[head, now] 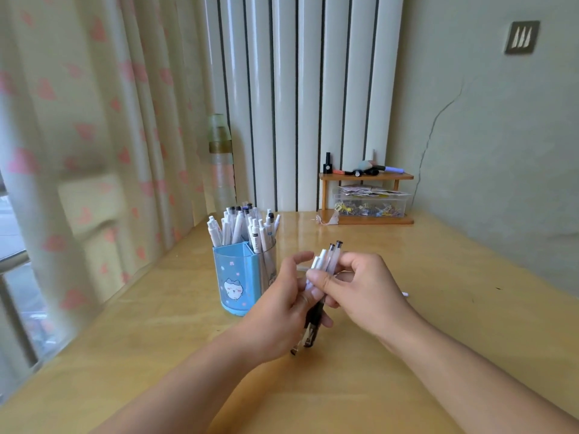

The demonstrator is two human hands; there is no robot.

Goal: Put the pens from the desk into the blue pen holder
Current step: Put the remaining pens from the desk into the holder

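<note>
A blue pen holder [233, 278] with a cartoon face stands on the wooden desk [156, 324], left of centre, packed with several white pens [242, 227]. Just right of it, both hands meet above the desk around a small bunch of pens [326, 261], white and clear with black tips and grips. My left hand [282, 311] cups the bunch from below and left. My right hand [366, 289] pinches it from the right. One white pen end [404, 294] lies on the desk, mostly hidden behind my right hand.
A small wooden shelf [365, 177] stands at the back of the desk with a clear box of clips [369, 206] and small items on top. A bottle [221, 158] stands behind the holder by the curtain. A wall runs along the right.
</note>
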